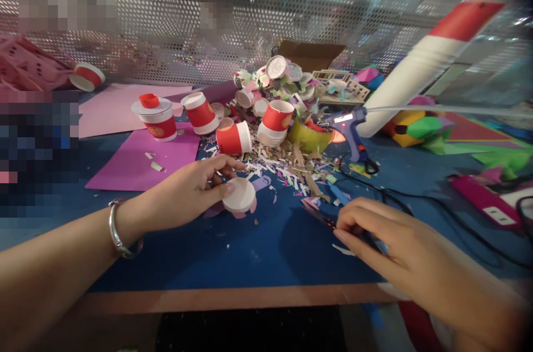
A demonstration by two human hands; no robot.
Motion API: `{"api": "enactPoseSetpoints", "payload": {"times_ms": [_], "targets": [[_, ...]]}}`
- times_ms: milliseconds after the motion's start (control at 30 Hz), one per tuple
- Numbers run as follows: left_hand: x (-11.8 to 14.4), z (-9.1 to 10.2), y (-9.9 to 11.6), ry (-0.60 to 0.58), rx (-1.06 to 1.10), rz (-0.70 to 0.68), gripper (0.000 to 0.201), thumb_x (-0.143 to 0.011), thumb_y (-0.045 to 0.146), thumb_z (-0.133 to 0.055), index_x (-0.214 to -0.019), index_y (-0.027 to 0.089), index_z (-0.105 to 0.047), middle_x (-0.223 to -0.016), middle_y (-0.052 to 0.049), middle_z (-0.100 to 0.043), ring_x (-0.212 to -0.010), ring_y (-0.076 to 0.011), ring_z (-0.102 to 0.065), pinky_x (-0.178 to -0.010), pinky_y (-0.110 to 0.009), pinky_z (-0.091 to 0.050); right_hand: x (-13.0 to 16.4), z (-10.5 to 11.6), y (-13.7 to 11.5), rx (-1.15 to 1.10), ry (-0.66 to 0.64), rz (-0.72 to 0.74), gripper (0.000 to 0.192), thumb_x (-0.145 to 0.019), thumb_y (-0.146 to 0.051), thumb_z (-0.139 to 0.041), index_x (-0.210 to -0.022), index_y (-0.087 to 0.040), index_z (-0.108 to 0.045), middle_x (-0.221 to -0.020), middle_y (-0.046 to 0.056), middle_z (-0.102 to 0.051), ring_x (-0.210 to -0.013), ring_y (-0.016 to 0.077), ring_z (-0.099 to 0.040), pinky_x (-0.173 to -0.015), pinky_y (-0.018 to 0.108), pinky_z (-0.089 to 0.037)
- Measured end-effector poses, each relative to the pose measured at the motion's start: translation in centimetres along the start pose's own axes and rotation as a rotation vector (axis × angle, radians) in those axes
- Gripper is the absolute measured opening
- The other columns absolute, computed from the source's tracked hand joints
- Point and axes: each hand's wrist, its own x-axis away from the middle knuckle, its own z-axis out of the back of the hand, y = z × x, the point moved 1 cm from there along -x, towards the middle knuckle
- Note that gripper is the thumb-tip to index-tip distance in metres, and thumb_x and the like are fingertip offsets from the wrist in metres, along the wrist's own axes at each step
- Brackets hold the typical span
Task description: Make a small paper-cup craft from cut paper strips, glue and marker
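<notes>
My left hand (195,191), a silver bangle at its wrist, pinches a round white disc (239,195) by its left edge, the thumb lying on top. Bits of purple paper show around the disc, just over the blue table (250,263). To the right, my right hand (375,230) is closed around a pair of scissors (318,213), blades pointing left toward the disc; the handles are mostly hidden by the fingers. Beyond the disc lie a tipped red-and-white paper cup (234,138) and an upright one (276,123).
Paper scraps (287,174) and cut discs pile up at the back. A hot glue gun (350,130) stands to the right, its black cable (433,199) crossing the table. Another cup (156,121) stands on purple paper (125,166). A white-and-red tube (420,63) leans behind.
</notes>
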Motion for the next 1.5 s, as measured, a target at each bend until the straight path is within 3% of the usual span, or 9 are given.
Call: {"api": "enactPoseSetpoints", "payload": {"times_ms": [200, 367, 467, 600, 700, 867, 1133, 1267, 1500], "targets": [[0.0, 0.5, -0.1, 0.13, -0.108, -0.034, 0.037, -0.098, 0.038, -0.058, -0.133, 0.025, -0.056, -0.125, -0.009, -0.066, -0.088, -0.0201, -0.068, -0.072, -0.032, -0.054, -0.1, 0.7, 0.1, -0.02, 0.026, 0.021, 0.023, -0.101, -0.036, -0.05, -0.085, -0.024, -0.062, -0.088, 0.004, -0.065, -0.077, 0.0199, -0.064, -0.069, 0.033, -0.051], [0.3, 0.5, 0.3, 0.15, -0.164, -0.021, 0.036, -0.099, 0.043, -0.056, -0.132, 0.027, -0.057, -0.121, -0.008, -0.07, -0.092, -0.0227, -0.069, -0.074, -0.034, -0.053, 0.2, 0.9, 0.9, 0.003, 0.013, -0.024, 0.024, -0.101, -0.037, -0.051, -0.085, -0.024, -0.063, -0.086, 0.004, -0.065, -0.075, 0.0197, -0.064, -0.068, 0.034, -0.051], [0.5, 0.7, 0.7, 0.188, -0.279, -0.026, 0.03, -0.099, 0.046, -0.055, -0.121, 0.027, -0.064, -0.107, -0.006, -0.074, -0.08, -0.0201, -0.068, -0.067, -0.03, -0.049, 0.2, 0.7, 0.9, 0.01, 0.0, -0.039, 0.025, -0.101, -0.037, -0.051, -0.085, -0.023, -0.064, -0.086, 0.005, -0.066, -0.076, 0.0203, -0.065, -0.07, 0.034, -0.052], [1.1, 1.1, 1.2, 0.133, -0.395, 0.012, 0.034, -0.101, 0.052, -0.051, -0.093, 0.023, -0.067, -0.068, -0.001, -0.07, -0.053, -0.0151, -0.059, -0.049, -0.025, -0.037, 0.2, 0.3, 0.4, -0.016, -0.018, -0.041, 0.023, -0.101, -0.038, -0.052, -0.086, -0.024, -0.064, -0.084, 0.005, -0.066, -0.073, 0.0196, -0.065, -0.065, 0.032, -0.051], [1.5, 1.1, 1.5, 0.039, -0.341, 0.064, 0.037, -0.101, 0.056, -0.048, -0.102, 0.024, -0.065, -0.06, 0.002, -0.066, -0.043, -0.0134, -0.057, -0.042, -0.023, -0.036, 0.2, 0.2, 0.3, -0.046, -0.015, -0.041, 0.023, -0.101, -0.037, -0.052, -0.085, -0.024, -0.063, -0.083, 0.004, -0.066, -0.072, 0.0189, -0.065, -0.064, 0.03, -0.052], [1.2, 0.7, 1.1, -0.025, -0.181, 0.082, 0.049, -0.101, 0.057, -0.048, -0.14, 0.027, -0.046, -0.072, 0.002, -0.07, -0.047, -0.014, -0.064, -0.045, -0.022, -0.047, 0.5, 0.2, 0.8, -0.093, 0.053, -0.053, 0.023, -0.1, -0.04, -0.054, -0.085, -0.025, -0.063, -0.084, 0.004, -0.067, -0.068, 0.0177, -0.063, -0.061, 0.029, -0.051], [0.4, 0.2, 0.2, 0.033, 0.141, -0.009, 0.056, -0.098, 0.045, -0.06, -0.145, 0.025, -0.036, -0.125, -0.013, -0.065, -0.088, -0.0196, -0.073, -0.074, -0.033, -0.06, 0.0, 0.4, 0.6, -0.1, 0.034, -0.063, 0.024, -0.099, -0.041, -0.055, -0.084, -0.025, -0.064, -0.081, 0.003, -0.066, -0.063, 0.0163, -0.063, -0.055, 0.027, -0.051], [0.0, 0.0, 0.3, 0.039, 0.272, 0.001, 0.051, -0.098, 0.037, -0.062, -0.141, 0.022, -0.039, -0.12, -0.013, -0.068, -0.095, -0.0212, -0.073, -0.08, -0.033, -0.057, -0.1, 0.3, 0.3, -0.074, 0.026, -0.04, 0.023, -0.099, -0.039, -0.056, -0.083, -0.024, -0.064, -0.081, 0.003, -0.067, -0.063, 0.0169, -0.063, -0.056, 0.028, -0.052], [-0.8, -0.9, -0.1, 0.165, 0.269, -0.03, 0.057, -0.091, 0.037, -0.071, -0.139, 0.02, -0.044, -0.107, -0.01, -0.071, -0.083, -0.0214, -0.073, -0.076, -0.035, -0.057, -0.9, 0.3, -1.0, -0.055, -0.089, 0.054, 0.015, -0.097, -0.036, -0.061, -0.088, -0.025, -0.066, -0.089, 0.003, -0.068, -0.078, 0.0195, -0.068, -0.068, 0.03, -0.055]]}}
